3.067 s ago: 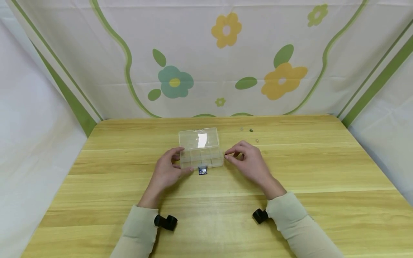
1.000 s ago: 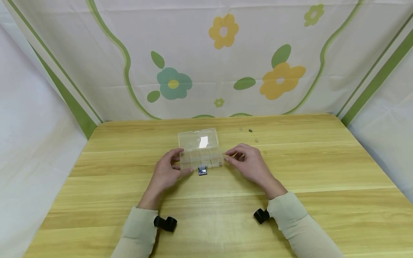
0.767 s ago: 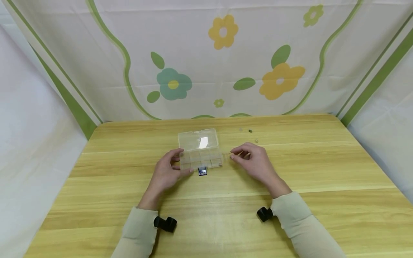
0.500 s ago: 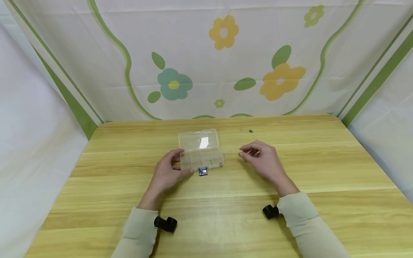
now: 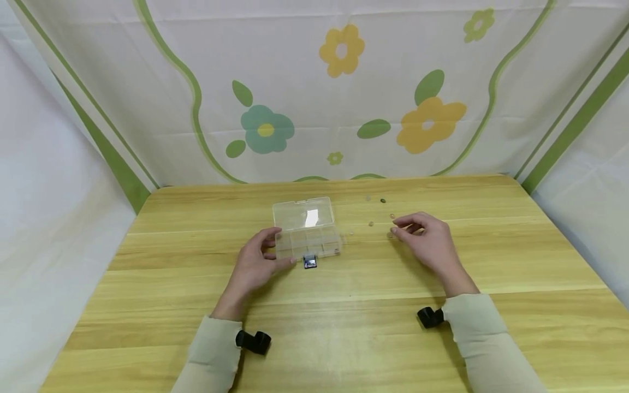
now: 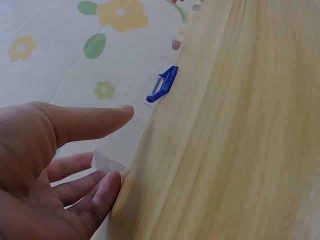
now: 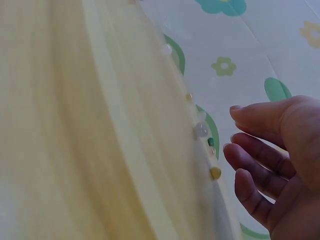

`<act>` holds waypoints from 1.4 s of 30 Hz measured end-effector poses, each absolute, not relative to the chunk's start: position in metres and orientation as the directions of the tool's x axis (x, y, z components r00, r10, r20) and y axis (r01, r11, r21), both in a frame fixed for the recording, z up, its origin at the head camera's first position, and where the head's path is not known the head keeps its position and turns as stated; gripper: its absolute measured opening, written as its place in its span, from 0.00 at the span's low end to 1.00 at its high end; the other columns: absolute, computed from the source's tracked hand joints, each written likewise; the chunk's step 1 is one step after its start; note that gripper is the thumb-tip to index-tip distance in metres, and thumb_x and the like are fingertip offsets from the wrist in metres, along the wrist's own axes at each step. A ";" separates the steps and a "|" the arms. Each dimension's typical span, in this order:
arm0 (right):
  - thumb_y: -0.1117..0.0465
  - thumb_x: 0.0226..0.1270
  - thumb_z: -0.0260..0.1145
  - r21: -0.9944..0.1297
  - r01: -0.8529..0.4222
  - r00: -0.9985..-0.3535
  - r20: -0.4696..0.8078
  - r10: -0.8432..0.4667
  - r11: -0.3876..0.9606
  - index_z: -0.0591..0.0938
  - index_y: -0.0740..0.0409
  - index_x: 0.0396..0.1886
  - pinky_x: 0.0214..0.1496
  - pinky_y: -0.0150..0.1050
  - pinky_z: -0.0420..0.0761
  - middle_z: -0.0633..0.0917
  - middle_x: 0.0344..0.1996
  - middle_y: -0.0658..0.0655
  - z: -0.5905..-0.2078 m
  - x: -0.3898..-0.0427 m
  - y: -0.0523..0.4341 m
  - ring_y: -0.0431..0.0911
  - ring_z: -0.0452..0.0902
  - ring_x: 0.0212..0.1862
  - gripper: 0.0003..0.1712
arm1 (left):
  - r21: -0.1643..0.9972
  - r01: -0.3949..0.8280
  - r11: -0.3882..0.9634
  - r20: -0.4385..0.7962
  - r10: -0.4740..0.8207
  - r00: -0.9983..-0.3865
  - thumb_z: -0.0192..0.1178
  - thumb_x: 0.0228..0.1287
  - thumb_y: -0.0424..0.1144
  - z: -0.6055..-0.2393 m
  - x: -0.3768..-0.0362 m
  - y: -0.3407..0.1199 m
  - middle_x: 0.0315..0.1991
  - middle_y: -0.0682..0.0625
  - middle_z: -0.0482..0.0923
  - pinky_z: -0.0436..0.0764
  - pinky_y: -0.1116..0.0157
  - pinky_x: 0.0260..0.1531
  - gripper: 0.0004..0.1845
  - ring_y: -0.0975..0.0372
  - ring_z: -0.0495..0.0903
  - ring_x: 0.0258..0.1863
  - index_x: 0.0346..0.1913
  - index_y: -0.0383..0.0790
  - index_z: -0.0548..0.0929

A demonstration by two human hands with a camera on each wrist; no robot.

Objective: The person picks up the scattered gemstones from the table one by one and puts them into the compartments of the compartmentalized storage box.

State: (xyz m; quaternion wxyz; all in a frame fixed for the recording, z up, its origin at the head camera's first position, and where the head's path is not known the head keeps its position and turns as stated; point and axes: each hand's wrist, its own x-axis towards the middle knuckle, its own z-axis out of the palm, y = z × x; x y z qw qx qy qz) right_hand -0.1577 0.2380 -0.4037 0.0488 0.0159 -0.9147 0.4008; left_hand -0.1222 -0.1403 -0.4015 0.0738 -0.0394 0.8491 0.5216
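Several small beads (image 5: 383,201) lie loose on the bench (image 5: 344,327), at about one o'clock from the clear compartment box (image 5: 307,234), well apart from it. Its lid stands open and a blue clasp (image 5: 309,262) hangs at its near edge. The left hand (image 5: 253,265) steadies the box's left end, thumb and fingers resting against it. The right hand (image 5: 427,243) hovers just beside the beads, fingers relaxed and holding nothing visible. Judging by this, the compartments look nearly empty; most beads remain to be gathered.
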 end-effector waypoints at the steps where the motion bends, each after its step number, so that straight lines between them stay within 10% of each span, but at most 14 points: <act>1: 0.48 0.76 0.73 -0.730 -0.063 -0.995 0.098 0.013 0.681 0.91 0.50 0.54 0.38 0.33 0.81 0.90 0.50 0.55 -0.404 -0.157 0.241 0.50 0.83 0.48 0.15 | 0.881 -0.144 0.451 -0.166 0.011 -0.986 0.79 0.61 0.35 -0.402 -0.122 -0.140 0.71 0.39 0.76 0.82 0.47 0.65 0.42 0.45 0.80 0.63 0.78 0.42 0.73; 42: 0.44 0.73 0.75 -0.659 -0.055 -0.997 0.078 -0.004 0.750 0.91 0.53 0.54 0.45 0.32 0.77 0.86 0.50 0.57 -0.420 -0.160 0.276 0.48 0.80 0.47 0.21 | 0.881 -0.153 0.448 -0.161 -0.019 -0.987 0.80 0.60 0.32 -0.402 -0.123 -0.140 0.67 0.38 0.78 0.84 0.51 0.62 0.43 0.47 0.82 0.58 0.78 0.43 0.74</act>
